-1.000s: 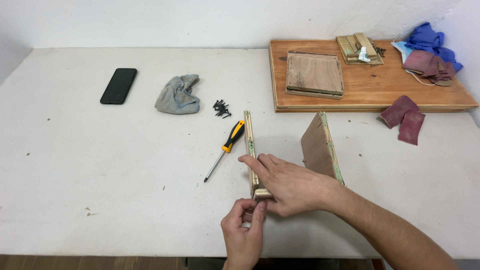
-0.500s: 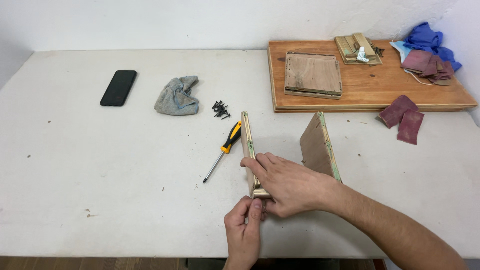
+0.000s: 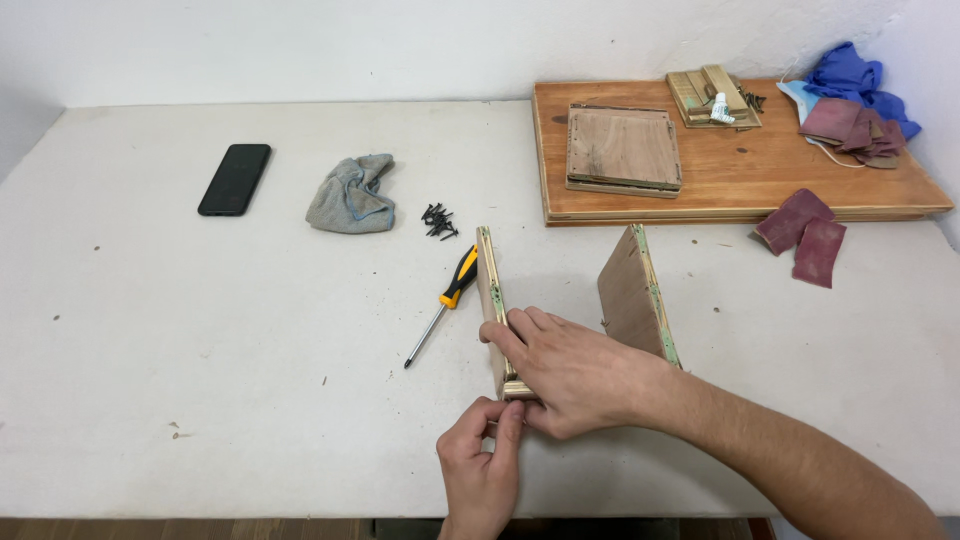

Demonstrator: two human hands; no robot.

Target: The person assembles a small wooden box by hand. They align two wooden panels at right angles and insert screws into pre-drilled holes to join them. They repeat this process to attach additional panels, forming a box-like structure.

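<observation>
A small wooden box frame stands on the white table: one thin panel (image 3: 489,290) on edge at the left, a second panel (image 3: 632,295) upright at the right. My right hand (image 3: 565,365) lies over the near end of the left panel and grips it. Just below it, my left hand (image 3: 482,462) pinches at the panel's near corner with fingers closed; what it pinches is hidden. A yellow-and-black screwdriver (image 3: 445,305) lies just left of the frame. A small pile of black screws (image 3: 438,220) sits beyond it.
A large wooden board (image 3: 760,170) at the back right carries a square wooden panel (image 3: 624,150), small wood strips and a small tube (image 3: 716,98). Reddish sandpaper pieces (image 3: 806,232), blue cloth (image 3: 852,75), a grey rag (image 3: 352,195) and a black phone (image 3: 234,179) lie around.
My left hand has shifted slightly at the panel's near corner, its fingers closing in tighter. My right hand stays on the left panel.
</observation>
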